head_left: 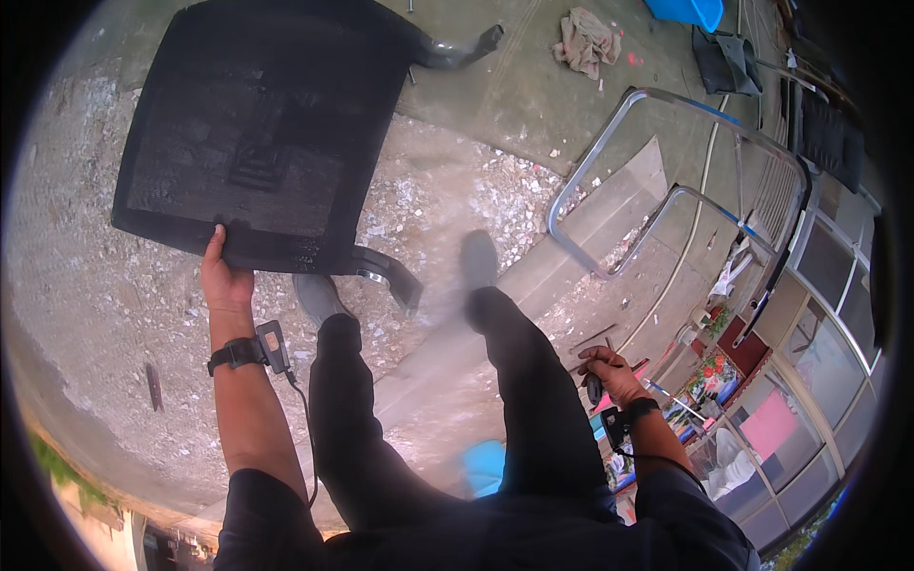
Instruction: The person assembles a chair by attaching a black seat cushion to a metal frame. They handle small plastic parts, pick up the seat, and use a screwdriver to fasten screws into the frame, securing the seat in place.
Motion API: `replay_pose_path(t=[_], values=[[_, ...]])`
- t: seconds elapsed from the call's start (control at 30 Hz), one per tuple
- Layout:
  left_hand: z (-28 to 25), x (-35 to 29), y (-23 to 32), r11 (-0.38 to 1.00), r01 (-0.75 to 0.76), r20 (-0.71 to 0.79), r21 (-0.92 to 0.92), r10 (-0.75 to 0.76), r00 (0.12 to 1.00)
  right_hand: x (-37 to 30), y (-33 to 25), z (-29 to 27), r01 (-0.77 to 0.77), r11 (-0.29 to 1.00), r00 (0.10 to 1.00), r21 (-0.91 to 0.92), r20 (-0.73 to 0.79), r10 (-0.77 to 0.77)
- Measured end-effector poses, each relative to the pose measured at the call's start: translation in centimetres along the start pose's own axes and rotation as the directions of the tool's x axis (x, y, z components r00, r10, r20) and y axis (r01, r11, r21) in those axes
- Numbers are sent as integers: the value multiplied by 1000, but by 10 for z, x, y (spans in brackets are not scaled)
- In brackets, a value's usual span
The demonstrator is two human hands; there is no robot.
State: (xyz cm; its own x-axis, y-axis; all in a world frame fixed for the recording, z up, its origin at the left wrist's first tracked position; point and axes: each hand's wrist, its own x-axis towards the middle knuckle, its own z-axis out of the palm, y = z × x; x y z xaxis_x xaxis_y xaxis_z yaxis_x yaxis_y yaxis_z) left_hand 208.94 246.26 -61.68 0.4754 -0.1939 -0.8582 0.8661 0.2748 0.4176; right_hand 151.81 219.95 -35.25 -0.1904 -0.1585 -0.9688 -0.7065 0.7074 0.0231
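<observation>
My left hand (227,276) grips the near edge of a large black chair panel (257,124), with the thumb on its upper face and the fingers hidden beneath. The panel looks like a chair seat or back. Bent metal arms stick out on its right: a near one (386,273) and a far one (462,49). Lower right, my right hand (614,376) is closed around a small dark object (594,388), too small to name. Straps with small devices circle both my wrists.
A chrome tubular chair frame (581,186) lies to the right on the concrete. A crumpled rag (586,43) and a blue container (690,11) are at the far side. Rubble (495,195) covers the ground before my feet. Framed glass panels (819,333) stand at the right.
</observation>
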Motion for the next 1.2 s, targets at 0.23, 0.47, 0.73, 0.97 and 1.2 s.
replay_pose_path(t=[0.23, 0.47, 0.73, 0.97, 1.2], values=[[116, -86, 25, 989, -135, 16, 65, 134, 991, -37, -2, -11, 78, 996, 995, 46, 55, -81], [235, -228, -1, 942, -275, 41, 191, 272, 961, -99, -31, -45, 375, 922, 905, 99, 177, -387], [333, -428, -12, 768, -595, 299, 238, 524, 797, -210, -145, -60, 785, 604, 529, 138, 356, -770], [350, -532, -53, 677, -636, 353, 371, 531, 771, -338, -228, -20, 999, -45, -49, 18, 317, -947], [336, -596, -109, 556, -690, 488, 463, 490, 722, -421, -225, 9, 799, -158, -40, -580, 210, -977]])
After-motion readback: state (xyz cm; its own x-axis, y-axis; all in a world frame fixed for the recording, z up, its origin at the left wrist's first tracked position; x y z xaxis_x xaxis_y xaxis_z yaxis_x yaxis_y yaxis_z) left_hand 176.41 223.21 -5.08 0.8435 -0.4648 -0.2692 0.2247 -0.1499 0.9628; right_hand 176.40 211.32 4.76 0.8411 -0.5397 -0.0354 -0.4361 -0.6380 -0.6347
